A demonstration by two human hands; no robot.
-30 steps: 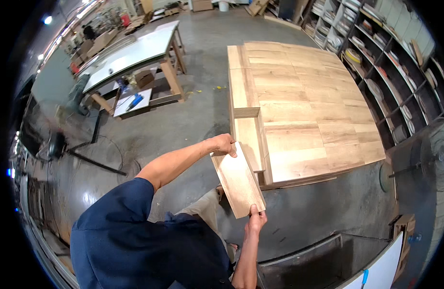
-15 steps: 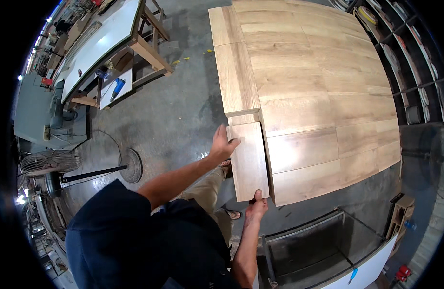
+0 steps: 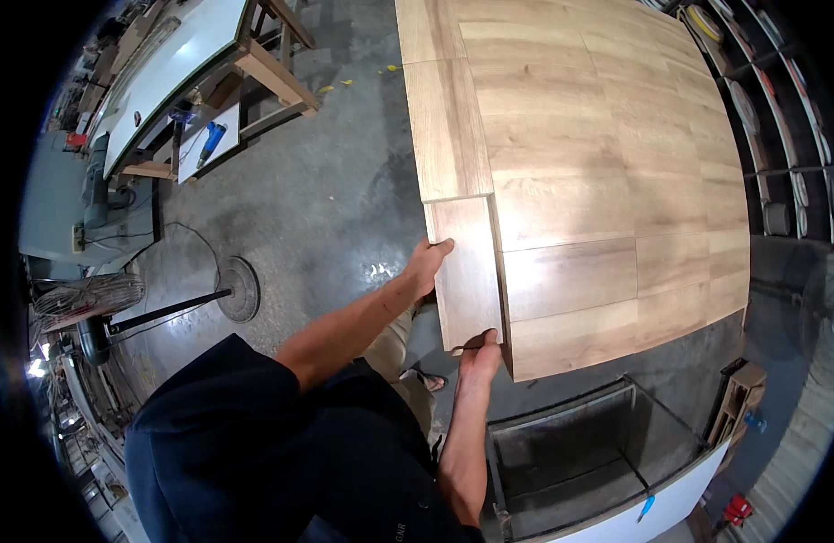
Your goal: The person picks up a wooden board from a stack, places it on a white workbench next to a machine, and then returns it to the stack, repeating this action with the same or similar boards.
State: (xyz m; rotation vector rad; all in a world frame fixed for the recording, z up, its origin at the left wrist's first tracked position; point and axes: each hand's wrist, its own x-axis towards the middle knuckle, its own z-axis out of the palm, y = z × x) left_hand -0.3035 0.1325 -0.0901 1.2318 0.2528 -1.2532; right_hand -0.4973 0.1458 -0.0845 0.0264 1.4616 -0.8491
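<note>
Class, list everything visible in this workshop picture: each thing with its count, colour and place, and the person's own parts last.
Short light-wood laminate plank: one, tan, left edge of the laid floor, held at two edges.
Laid wood-look plank floor: one area, tan, upper right.
Grey concrete floor: one, left and centre.
White-topped wooden workbench: one, upper left.
Round black stand base: one, left.
Wall shelving: dark, right rim.
Left hand: one, on the plank's left edge.
Right hand: one, at the plank's near end.

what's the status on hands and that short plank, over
Left hand grips short plank at its left edge. Right hand holds its near end. Plank lies flat against laid wood floor. Nothing in the way.
</note>
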